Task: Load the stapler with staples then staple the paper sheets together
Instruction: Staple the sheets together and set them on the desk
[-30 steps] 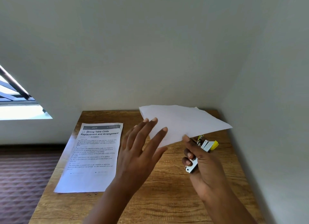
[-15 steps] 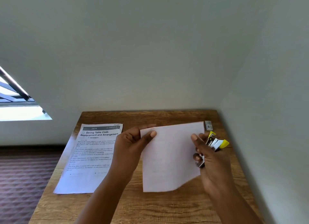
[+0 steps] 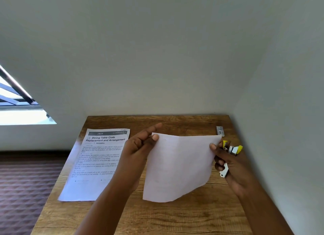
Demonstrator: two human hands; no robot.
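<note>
I hold white paper sheets (image 3: pixel 178 166) upright above the wooden table (image 3: pixel 175 215), blank back side facing me. My left hand (image 3: pixel 140 147) pinches their top left corner between thumb and fingers. My right hand (image 3: pixel 228 164) pinches the right edge with its thumb while its fingers curl round a small yellow and metal stapler (image 3: pixel 231 149), which sticks out behind the paper's top right corner. A small grey staple box (image 3: pixel 220 130) lies on the table at the back right.
A printed sheet headed "Dining Table Cloth Replacement and Arrangement" (image 3: pixel 94 162) lies flat on the table's left side, overhanging the left edge. White walls close in behind and on the right. A patterned carpet (image 3: pixel 26 191) lies left of the table.
The paper went from flat and raised to hanging upright. My left hand, open and apart a second ago, now pinches its top left corner. The staple box has come into view.
</note>
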